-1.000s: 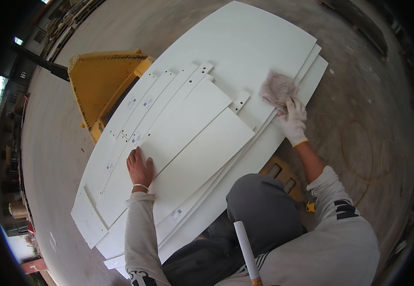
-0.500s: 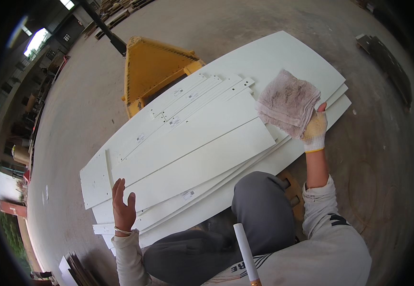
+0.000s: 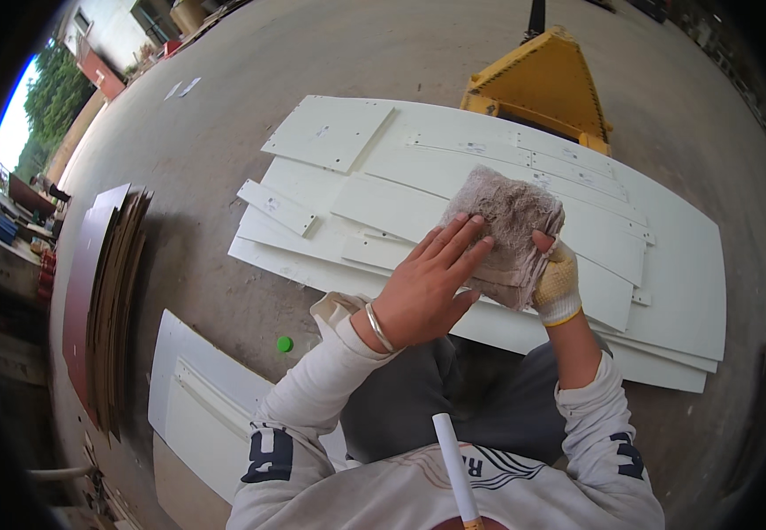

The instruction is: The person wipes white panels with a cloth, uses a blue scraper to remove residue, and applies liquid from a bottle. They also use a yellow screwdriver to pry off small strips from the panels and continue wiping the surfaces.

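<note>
The left hand (image 3: 431,287), bare with a bangle at the wrist, lies flat on a folded grey-pink rag (image 3: 511,231), its fingers (image 3: 453,238) spread over the cloth's near face. The right hand (image 3: 557,281), in a knit glove with a yellow cuff, pinches the rag's right edge between thumb and curled fingers. The rag is held up in front of the chest, above the stack of white panels (image 3: 665,291) lying on the concrete floor (image 3: 224,291).

Small pale rectangular stickers sit on several panels near their far edges; their markings are too small to tell. A small loose white strip (image 3: 277,208) lies at the stack's left edge. A yellow pallet truck (image 3: 546,84) stands at the stack's far edge. To the left, dark brown boards (image 3: 105,300) lie stacked, with bare floor between them and the panels. A green cap (image 3: 285,344) rests on the floor beside another white panel (image 3: 197,397) near the left knee.
</note>
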The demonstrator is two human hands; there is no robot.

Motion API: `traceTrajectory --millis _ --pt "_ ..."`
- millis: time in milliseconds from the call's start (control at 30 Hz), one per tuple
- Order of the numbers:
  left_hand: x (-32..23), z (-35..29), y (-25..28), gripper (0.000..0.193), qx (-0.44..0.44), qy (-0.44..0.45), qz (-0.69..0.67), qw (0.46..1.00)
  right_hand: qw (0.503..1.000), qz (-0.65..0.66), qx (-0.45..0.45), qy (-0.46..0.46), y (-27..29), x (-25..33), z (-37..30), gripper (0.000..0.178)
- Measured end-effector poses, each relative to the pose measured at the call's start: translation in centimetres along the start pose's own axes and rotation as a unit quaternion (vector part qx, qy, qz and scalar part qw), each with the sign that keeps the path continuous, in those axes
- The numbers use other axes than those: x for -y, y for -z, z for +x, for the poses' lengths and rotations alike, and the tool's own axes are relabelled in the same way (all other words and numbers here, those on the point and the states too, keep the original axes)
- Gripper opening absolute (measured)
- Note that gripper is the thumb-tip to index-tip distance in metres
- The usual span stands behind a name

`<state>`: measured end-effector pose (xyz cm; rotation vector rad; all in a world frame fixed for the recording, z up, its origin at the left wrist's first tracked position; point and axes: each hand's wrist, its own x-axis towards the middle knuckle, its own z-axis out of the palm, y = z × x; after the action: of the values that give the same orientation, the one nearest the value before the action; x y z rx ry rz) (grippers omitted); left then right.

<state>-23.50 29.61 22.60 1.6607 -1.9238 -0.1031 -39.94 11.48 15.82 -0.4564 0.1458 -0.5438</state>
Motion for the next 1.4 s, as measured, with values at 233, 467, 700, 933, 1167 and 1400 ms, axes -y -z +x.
traceTrajectory --millis 233,467,700,933,1167,1400 --pt "3.3 -2.5 -0.2 0.064 0.014 0.077 -0.132 0.988 0.995 0.055 0.014 -0.077 -0.3 -6.6 3.5 0.051" --pt "8.0 -8.4 -5.9 0.033 -0.316 0.272 -0.321 0.85 0.985 -0.098 -0.119 -0.082 4.1 -6.5 5.6 0.054" --pt "14.1 -38.0 -24.3 0.06 -0.424 0.735 0.003 0.53 0.997 -0.02 -0.081 0.002 3.9 0.3 4.4 0.062" --pt "22.4 -42.1 -21.3 0.077 -0.528 0.567 -0.182 0.606 0.993 -0.023 -0.11 0.024 4.3 0.6 3.9 0.065" --pt "21.6 -32.0 -12.1 0.061 -0.392 0.51 -0.007 0.766 0.997 0.038 -0.064 -0.015 2.7 -1.8 3.0 0.064" --pt "15.2 -12.0 -0.2 0.047 -0.084 0.341 0.257 0.9 0.99 0.064 -0.06 -0.114 2.4 -7.0 4.6 0.056"
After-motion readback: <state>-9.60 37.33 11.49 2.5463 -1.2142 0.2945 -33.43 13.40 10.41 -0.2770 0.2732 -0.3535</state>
